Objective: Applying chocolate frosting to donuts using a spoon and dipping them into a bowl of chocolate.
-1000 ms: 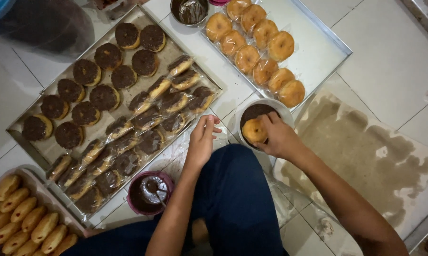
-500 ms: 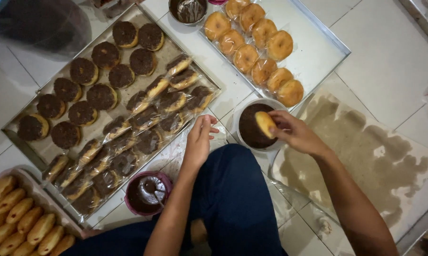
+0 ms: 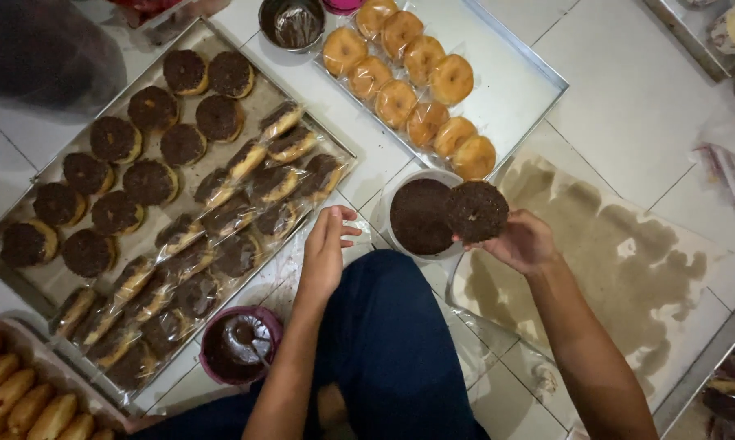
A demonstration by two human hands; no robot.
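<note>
The right hand (image 3: 524,241) is raised just beside the white bowl (image 3: 423,217) of chocolate sprinkles, fingers curled around a sprinkle-coated doughnut (image 3: 476,211) held face up over the bowl's right rim. The left hand (image 3: 325,253) stretches forward with its fingers loosely spread and holding nothing, resting near the edge of the tray (image 3: 50,281) of coated doughnuts.

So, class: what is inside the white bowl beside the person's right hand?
The white bowl is filled with dark chocolate sprinkles. The right hand holds a sprinkle-coated doughnut over its rim, hiding that edge; the bowl's bottom is covered too.
</note>
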